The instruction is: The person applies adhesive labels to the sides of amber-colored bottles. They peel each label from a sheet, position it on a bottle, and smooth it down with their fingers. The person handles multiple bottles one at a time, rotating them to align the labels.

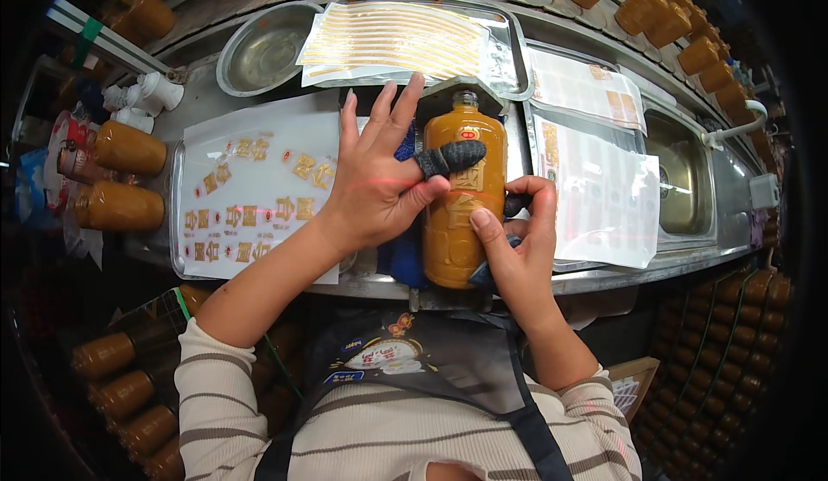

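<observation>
A brown-glazed bottle (444, 248) lies on its back in front of me, its bare threaded neck pointing away. A small red emblem and raised gold characters run down its face. My left hand (371, 179) is open, fingers spread; its index finger, in a dark finger cot (457, 158), presses on the characters. Round the bottle's lower right side my right hand (524, 261) is closed, thumb on the front, other fingers partly hidden behind it. A blue cloth (407, 261) shows beneath the bottle on its left. A thin red light line crosses my left hand and the bottle.
At left, a tray (178, 227) bears a white sheet of gold character decals (250, 218). Behind are a steel bowl (237, 59) and gold strips (397, 37). Decal sheets (604, 196) and a sink (690, 201) lie right. Brown bottles (121, 205) stand around.
</observation>
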`<state>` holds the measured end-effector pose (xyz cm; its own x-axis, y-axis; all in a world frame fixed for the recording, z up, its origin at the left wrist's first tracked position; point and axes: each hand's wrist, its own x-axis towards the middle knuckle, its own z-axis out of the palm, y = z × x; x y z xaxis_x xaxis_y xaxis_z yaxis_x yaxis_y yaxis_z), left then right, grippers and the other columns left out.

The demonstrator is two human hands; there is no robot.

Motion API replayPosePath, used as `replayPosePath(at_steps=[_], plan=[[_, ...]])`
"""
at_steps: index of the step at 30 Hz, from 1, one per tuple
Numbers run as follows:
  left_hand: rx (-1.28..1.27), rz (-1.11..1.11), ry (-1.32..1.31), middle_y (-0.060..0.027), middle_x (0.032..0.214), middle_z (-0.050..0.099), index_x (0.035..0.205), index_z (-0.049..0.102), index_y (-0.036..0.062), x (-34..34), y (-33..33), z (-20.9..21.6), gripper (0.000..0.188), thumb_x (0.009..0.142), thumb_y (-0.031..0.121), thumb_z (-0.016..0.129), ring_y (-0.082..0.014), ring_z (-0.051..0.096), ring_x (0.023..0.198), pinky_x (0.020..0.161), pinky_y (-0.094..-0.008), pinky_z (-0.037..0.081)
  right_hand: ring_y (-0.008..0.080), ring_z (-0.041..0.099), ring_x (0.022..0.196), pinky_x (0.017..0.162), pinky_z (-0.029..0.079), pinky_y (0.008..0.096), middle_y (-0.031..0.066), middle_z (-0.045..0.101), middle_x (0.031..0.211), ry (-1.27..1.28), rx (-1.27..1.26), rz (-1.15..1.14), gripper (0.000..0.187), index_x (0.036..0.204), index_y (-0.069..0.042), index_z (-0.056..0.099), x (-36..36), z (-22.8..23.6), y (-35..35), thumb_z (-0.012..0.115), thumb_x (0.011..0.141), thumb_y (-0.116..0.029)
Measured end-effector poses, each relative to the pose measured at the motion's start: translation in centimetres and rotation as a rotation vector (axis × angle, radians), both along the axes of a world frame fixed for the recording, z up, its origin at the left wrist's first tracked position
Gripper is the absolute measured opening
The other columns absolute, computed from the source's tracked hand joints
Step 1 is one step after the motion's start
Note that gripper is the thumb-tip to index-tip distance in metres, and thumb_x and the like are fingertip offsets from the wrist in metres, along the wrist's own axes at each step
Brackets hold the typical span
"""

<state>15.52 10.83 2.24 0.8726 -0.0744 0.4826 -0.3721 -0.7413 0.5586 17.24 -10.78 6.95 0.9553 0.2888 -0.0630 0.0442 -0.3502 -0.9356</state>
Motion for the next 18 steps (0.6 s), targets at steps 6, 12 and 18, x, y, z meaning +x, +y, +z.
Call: replayPosePath(at_steps=[6,12,18], plan=[[-0.145,0.005,0.031,-0.0142,0.166,0.028,0.071,0.065,0.0015,3.2,0.2,-0.5,0.052,0.100,0.044,0.059,-0.0475,0.031,0.147,0.116,-0.0686,0.010,0.0140,0.062,0.080,0.068,0.051,0.0253,0.0119,0.057,0.107,0.009,0.015,0.000,0.048,0.120,-0.001,0.046,-0.1,0.2,0.3,0.077,0.090,-0.023],[-0.131,-0.025,-0.093,-0.0120,0.165,0.032,0.072,0.066,0.0016,2.4,-0.5,-0.2,0.048,0.098,0.042,0.062,-0.0479,0.035,0.144,0.115,-0.0698,0.011,0.0121,0.061,0.080,0.065,0.048,0.0229,0.0105,0.056,0.109,-0.001,0.005,-0.021,0.048,0.121,-0.002,0.047,-0.1,-0.5,-0.1,0.077,0.090,-0.025],[-0.080,-0.032,-0.069,-0.0117,0.163,0.036,0.106,0.079,0.0237,-1.5,-2.0,-0.6,0.031,0.097,0.047,0.060,-0.0497,0.035,0.143,0.113,-0.0725,0.011,0.0127,0.060,0.095,0.069,0.051,0.0218,0.0109,0.053,0.117,0.023,0.070,0.014,0.048,0.122,-0.003,0.048,0.1,-1.0,-0.4,0.078,0.089,-0.021]])
